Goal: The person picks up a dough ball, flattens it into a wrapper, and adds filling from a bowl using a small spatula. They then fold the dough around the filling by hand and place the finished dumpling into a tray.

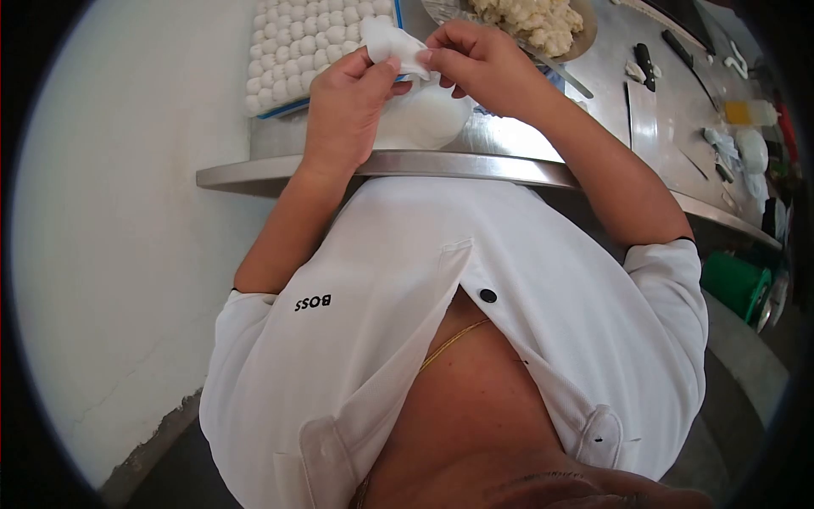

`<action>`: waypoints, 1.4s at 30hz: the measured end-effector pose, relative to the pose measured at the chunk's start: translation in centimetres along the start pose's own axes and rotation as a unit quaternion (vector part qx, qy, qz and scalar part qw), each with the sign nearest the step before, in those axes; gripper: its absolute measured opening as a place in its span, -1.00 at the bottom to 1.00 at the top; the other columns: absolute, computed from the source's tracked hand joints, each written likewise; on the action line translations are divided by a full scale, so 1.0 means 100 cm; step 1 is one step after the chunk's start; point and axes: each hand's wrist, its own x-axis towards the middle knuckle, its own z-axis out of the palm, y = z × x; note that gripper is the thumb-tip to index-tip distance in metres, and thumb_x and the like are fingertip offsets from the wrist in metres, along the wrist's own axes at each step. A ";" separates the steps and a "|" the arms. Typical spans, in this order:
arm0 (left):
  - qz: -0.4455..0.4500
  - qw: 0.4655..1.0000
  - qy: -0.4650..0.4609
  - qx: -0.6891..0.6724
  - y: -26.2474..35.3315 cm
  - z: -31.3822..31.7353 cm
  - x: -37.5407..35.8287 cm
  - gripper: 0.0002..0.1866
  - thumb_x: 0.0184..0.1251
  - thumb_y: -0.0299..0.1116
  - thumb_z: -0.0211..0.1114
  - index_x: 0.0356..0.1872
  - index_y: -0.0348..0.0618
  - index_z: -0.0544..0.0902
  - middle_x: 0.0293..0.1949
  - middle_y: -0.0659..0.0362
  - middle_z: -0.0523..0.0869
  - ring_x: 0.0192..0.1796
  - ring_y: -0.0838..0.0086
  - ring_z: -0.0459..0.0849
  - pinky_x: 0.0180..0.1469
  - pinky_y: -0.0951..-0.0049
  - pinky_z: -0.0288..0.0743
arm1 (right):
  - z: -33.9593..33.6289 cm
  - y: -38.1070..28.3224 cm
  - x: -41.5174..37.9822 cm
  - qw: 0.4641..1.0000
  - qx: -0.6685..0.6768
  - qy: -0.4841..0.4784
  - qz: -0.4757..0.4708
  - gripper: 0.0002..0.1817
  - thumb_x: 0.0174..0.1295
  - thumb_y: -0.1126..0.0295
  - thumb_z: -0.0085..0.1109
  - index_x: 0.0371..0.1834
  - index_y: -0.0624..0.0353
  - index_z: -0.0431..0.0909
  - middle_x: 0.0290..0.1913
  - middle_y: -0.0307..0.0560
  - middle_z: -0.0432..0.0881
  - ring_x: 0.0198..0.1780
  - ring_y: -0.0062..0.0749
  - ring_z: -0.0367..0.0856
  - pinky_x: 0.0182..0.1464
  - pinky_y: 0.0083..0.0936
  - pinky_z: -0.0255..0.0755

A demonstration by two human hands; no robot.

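The steel table [526, 131] ends in a rounded near lip [475, 165], which passes just in front of the person's torso, its left end close to the pale wall [119, 204]. That wall bounds movement on the left, and a blue-edged tray [284, 109] filled with rows of white rounded pieces [309, 51] stands right beside the left hand [348, 102]. Ahead of the right hand [485, 68], a bowl [588, 30] of pale, lumpy filling [538, 21] limits reach, with a flat metal blade [572, 79] slanting out from its near side. To the right, steel surface shows between that blade and a black-handled cleaver [643, 110]. The thin white sheet [390, 42] is up between the two hands, above a stack of white rounds [424, 119] near the lip. Left thumb and fingers grasp its near side; right thumb and fingertips pinch its right edge. Its upper left part stands beyond the left fingertips, partly over the tray's edge. Whether the sheet encloses anything, I cannot tell.
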 end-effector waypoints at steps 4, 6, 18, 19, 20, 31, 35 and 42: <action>0.000 1.000 0.009 0.006 -0.001 0.000 0.002 -0.70 0.46 -0.46 0.22 0.11 -0.43 0.60 -0.06 0.09 0.73 -0.06 0.45 0.71 0.06 0.38 0.64 | -0.002 0.000 0.002 0.999 0.029 -0.017 0.010 -0.73 0.37 0.18 0.24 -0.14 0.18 0.61 -0.34 -0.30 0.64 -0.35 -0.67 0.57 -0.31 -0.61 0.54; -0.003 1.000 0.008 0.011 -0.004 0.000 0.004 -0.72 0.44 -0.46 0.24 0.09 -0.39 0.62 -0.06 0.10 0.74 -0.09 0.48 0.70 0.03 0.42 0.61 | -0.004 0.001 0.003 0.996 0.079 -0.030 0.040 -0.74 0.39 0.20 0.21 -0.15 0.19 0.61 -0.34 -0.29 0.64 -0.36 -0.67 0.56 -0.32 -0.61 0.52; -0.078 0.997 0.007 0.027 -0.015 0.004 0.004 -0.76 0.38 -0.39 0.24 -0.02 -0.26 0.69 -0.12 0.21 0.76 -0.11 0.56 0.69 -0.03 0.50 0.48 | -0.015 0.004 0.011 0.992 0.054 -0.047 0.105 -0.71 0.41 0.18 0.13 -0.27 0.22 0.59 -0.37 -0.22 0.65 -0.37 -0.60 0.61 -0.30 -0.58 0.56; -0.072 0.997 0.016 0.028 -0.018 0.010 0.007 -0.78 0.37 -0.40 0.23 -0.06 -0.27 0.71 -0.19 0.21 0.77 -0.18 0.59 0.68 -0.10 0.53 0.49 | -0.018 0.006 0.013 0.994 0.027 -0.053 0.090 -0.70 0.40 0.17 0.16 -0.29 0.21 0.59 -0.39 -0.24 0.64 -0.39 -0.62 0.60 -0.31 -0.60 0.55; -0.070 0.997 0.024 0.026 -0.016 0.012 0.007 -0.78 0.37 -0.40 0.23 -0.06 -0.27 0.71 -0.19 0.21 0.77 -0.18 0.59 0.68 -0.10 0.53 0.49 | -0.019 0.007 0.014 0.996 0.001 -0.058 0.074 -0.70 0.40 0.17 0.18 -0.30 0.21 0.60 -0.41 -0.26 0.63 -0.41 -0.63 0.59 -0.32 -0.62 0.53; -0.051 0.991 -0.023 0.123 -0.025 0.013 -0.001 -0.76 0.39 -0.38 0.19 -0.07 -0.27 0.71 -0.33 0.25 0.75 -0.34 0.68 0.59 -0.26 0.54 0.48 | -0.035 0.011 0.020 0.987 -0.029 -0.122 0.105 -0.70 0.46 0.18 0.15 -0.34 0.17 0.59 -0.50 -0.33 0.57 -0.46 -0.71 0.54 -0.37 -0.68 0.46; -0.083 0.983 -0.018 0.162 -0.011 0.010 0.000 -0.76 0.38 -0.37 0.19 -0.10 -0.28 0.72 -0.35 0.24 0.74 -0.36 0.68 0.57 -0.26 0.54 0.47 | -0.030 0.010 0.020 0.989 -0.025 -0.117 0.089 -0.71 0.45 0.20 0.14 -0.34 0.18 0.58 -0.51 -0.33 0.54 -0.45 -0.70 0.52 -0.37 -0.68 0.45; -0.095 0.995 0.017 -0.039 -0.026 0.001 0.003 -0.76 0.38 -0.43 0.21 -0.04 -0.35 0.66 -0.18 0.12 0.74 -0.17 0.48 0.69 -0.03 0.44 0.58 | -0.028 0.022 0.023 0.992 -0.014 -0.086 0.087 -0.75 0.47 0.22 0.11 -0.30 0.14 0.55 -0.47 -0.32 0.53 -0.45 -0.67 0.50 -0.38 -0.68 0.39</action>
